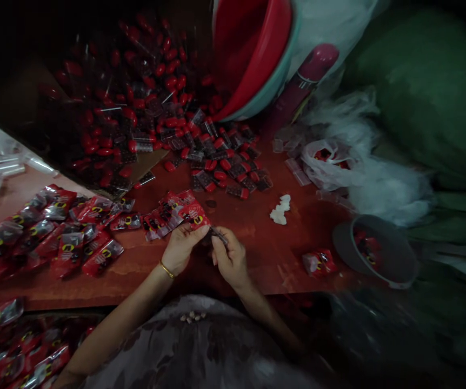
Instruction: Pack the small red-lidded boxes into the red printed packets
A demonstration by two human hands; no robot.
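At the front of the red table, my left hand (181, 249), with a gold bangle on its wrist, pinches a red printed packet (194, 215) by its near end. My right hand (232, 261) meets it there, fingers closed on a small dark see-through piece (219, 235) at the packet's mouth. The piece's far part is hidden, and I cannot tell whether it is inside the packet. Just beyond my left hand lies a row of red packets (162, 219). Behind them spreads a heap of small clear-and-dark cases with red ends (206, 146).
Filled red packets (68, 248) pile up at left, with more below the table edge. A tipped red basin (253, 59), a maroon spray can (304, 81) and plastic bags (391, 186) stand behind. At right are white scraps (280, 209), a packet (319, 263) and a grey tub (344, 243).
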